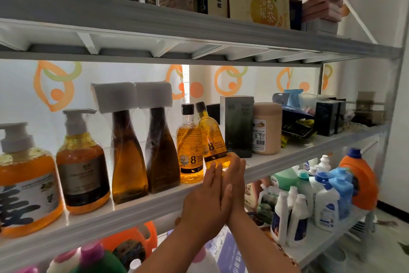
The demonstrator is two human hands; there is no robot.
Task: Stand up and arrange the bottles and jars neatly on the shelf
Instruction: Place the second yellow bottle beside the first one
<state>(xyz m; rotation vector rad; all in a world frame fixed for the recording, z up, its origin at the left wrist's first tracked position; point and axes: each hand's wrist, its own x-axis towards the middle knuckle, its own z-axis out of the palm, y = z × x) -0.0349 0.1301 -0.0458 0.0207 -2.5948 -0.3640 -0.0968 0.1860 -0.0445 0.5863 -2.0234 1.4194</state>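
Note:
A small yellow shampoo bottle (212, 137) with a black cap leans left on the middle shelf (141, 208), next to an upright matching bottle (189, 151). My right hand (234, 179) holds the tilted bottle at its base, fingers over the lower label. My left hand (205, 202) is pressed against the right one, fingers straight, with its tips touching the bottle's bottom edge. Left of these stand two tall brown bottles (129, 153) (162, 148) with white foam blocks on top, and two orange pump bottles (83, 162) (24, 179).
A dark box (240, 124) and a beige jar (266, 127) stand just right of the tilted bottle, with dark packets and boxes beyond. The upper shelf holds boxes and jars. The lower shelf carries white cleaner bottles (296, 217) and an orange detergent jug (360, 179).

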